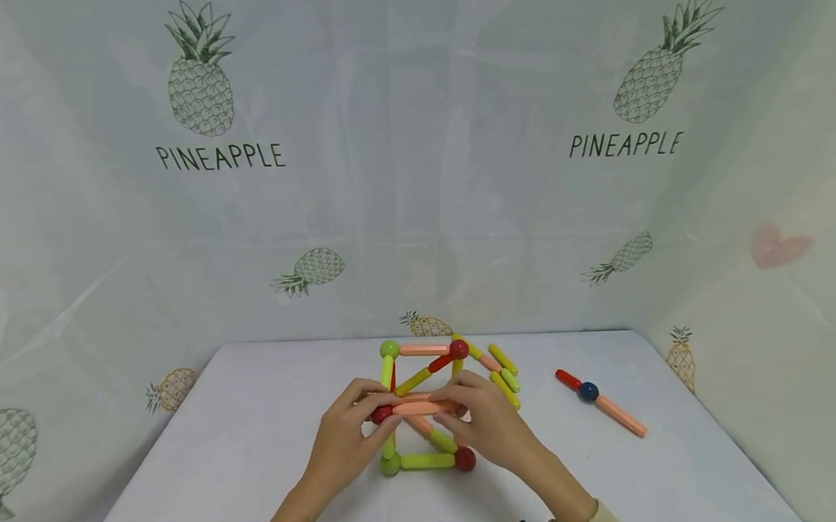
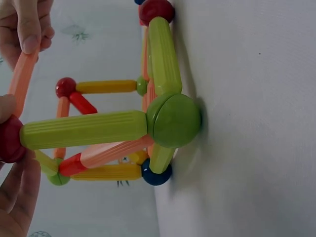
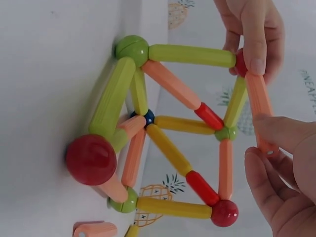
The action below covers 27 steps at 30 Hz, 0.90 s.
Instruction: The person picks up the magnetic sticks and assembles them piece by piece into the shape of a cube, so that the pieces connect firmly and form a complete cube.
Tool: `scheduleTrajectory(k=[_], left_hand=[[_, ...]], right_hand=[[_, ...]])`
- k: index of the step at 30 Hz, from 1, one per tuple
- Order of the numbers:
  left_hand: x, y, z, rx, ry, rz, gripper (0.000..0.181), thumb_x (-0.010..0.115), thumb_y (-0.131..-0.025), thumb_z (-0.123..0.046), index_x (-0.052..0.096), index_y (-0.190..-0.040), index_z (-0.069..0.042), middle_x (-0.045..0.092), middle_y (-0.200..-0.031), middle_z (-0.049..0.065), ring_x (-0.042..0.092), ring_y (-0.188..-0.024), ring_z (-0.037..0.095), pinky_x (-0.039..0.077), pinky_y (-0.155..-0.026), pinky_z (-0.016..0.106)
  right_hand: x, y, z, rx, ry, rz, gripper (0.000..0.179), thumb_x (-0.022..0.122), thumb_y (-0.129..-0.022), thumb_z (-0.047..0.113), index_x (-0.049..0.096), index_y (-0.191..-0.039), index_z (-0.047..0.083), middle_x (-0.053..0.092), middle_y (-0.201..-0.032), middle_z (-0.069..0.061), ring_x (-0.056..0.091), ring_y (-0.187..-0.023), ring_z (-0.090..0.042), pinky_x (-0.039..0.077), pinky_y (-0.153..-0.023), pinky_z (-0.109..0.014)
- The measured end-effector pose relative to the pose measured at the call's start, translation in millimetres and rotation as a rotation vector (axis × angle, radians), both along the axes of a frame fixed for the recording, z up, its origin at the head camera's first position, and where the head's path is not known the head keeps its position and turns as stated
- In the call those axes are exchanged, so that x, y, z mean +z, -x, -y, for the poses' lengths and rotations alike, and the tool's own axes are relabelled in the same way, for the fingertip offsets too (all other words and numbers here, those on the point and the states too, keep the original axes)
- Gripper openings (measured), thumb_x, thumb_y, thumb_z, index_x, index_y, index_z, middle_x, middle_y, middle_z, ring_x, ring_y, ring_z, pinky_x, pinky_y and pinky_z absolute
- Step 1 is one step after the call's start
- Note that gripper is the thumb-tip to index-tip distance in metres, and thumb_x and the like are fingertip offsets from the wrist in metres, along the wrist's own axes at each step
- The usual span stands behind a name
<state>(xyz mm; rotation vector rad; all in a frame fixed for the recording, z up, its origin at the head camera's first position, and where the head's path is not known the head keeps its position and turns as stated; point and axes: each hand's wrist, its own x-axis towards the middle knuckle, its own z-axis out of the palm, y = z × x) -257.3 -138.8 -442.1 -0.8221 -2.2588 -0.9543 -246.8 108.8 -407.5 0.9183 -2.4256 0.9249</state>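
A box-like frame of magnetic sticks and balls stands on the table; its front lower edge is a lime stick (image 1: 426, 461) between a green ball (image 2: 174, 120) and a red ball (image 3: 91, 159). My left hand (image 1: 346, 443) pinches the red ball (image 2: 11, 140) at the frame's upper near left corner. From that ball a peach stick (image 3: 258, 96) reaches across to my right hand (image 1: 498, 426), its one end against the ball. Thumb and fingers of the right hand pinch the stick near its other end, whose tip shows bare in the right wrist view.
Right of the frame lie several loose yellow, lime and peach sticks (image 1: 503, 359). Farther right, a navy ball (image 1: 589, 392) joins a red stick (image 1: 567, 379) and a peach stick (image 1: 622, 416). A pineapple-print cloth (image 1: 410, 170) hangs behind the white table (image 1: 265, 390).
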Motion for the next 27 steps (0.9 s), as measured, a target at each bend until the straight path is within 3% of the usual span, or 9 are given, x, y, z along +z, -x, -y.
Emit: scheduleTrajectory(k=[3, 6, 11, 18, 22, 27], left_hand=[[-1.3, -0.8, -0.7, 0.010, -0.015, 0.013, 0.026, 0.079, -0.084, -0.025, 0.071, -0.109, -0.025, 0.054, -0.115, -0.012, 0.057, -0.092, 0.004, 0.052, -0.073, 0.020], [-2.3, -0.9, -2.0, 0.011, -0.030, 0.025, 0.026, 0.079, -0.084, -0.026, 0.071, -0.109, -0.025, 0.054, -0.115, -0.012, 0.057, -0.093, 0.005, 0.053, -0.073, 0.020], [-3.1, -0.7, -3.7, 0.009, -0.046, 0.028, 0.027, 0.080, -0.083, -0.024, 0.071, -0.109, -0.025, 0.054, -0.115, -0.011, 0.057, -0.092, 0.005, 0.053, -0.072, 0.021], [-4.9, -1.0, -2.5, 0.004, -0.056, 0.036, 0.025, 0.073, -0.087, -0.036, 0.071, -0.110, -0.026, 0.054, -0.116, -0.011, 0.057, -0.092, 0.005, 0.052, -0.072, 0.020], [-4.9, -1.1, -2.0, 0.002, -0.057, 0.033, 0.026, 0.070, -0.089, -0.041, 0.071, -0.110, -0.026, 0.054, -0.116, -0.011, 0.057, -0.093, 0.005, 0.052, -0.072, 0.020], [-3.8, -1.5, -2.9, 0.000, -0.060, 0.026, 0.024, 0.076, -0.087, -0.031, 0.071, -0.109, -0.024, 0.054, -0.115, -0.010, 0.057, -0.093, 0.005, 0.053, -0.071, 0.020]], right_hand=[[0.2, 1.4, -7.6, 0.033, -0.018, 0.016, 0.031, 0.080, -0.082, 0.010, 0.072, -0.111, 0.017, 0.059, -0.097, 0.011, 0.057, -0.079, -0.003, 0.055, -0.070, -0.024], [1.2, 3.7, -22.3, 0.016, -0.034, 0.046, 0.036, 0.077, -0.083, 0.005, 0.070, -0.115, 0.020, 0.060, -0.099, 0.013, 0.058, -0.077, -0.002, 0.055, -0.068, -0.024], [-4.0, 17.5, -69.0, -0.170, -0.053, 0.039, 0.032, 0.076, -0.082, 0.003, 0.071, -0.110, 0.018, 0.063, -0.097, 0.009, 0.059, -0.076, -0.007, 0.055, -0.066, -0.027], [-34.7, 46.4, -166.6, -0.500, -0.214, -0.002, 0.027, 0.079, -0.076, 0.002, 0.071, -0.102, 0.002, 0.064, -0.090, -0.013, 0.060, -0.076, -0.028, 0.054, -0.067, -0.043], [-51.8, 55.6, -204.7, -0.573, -0.302, 0.036, 0.034, 0.082, -0.073, 0.004, 0.069, -0.103, -0.003, 0.063, -0.090, -0.020, 0.059, -0.073, -0.033, 0.052, -0.068, -0.050], [-66.0, 64.8, -220.4, -0.586, -0.380, 0.161, 0.032, 0.079, -0.077, 0.009, 0.066, -0.101, -0.006, 0.062, -0.085, -0.016, 0.059, -0.073, -0.030, 0.052, -0.068, -0.050]])
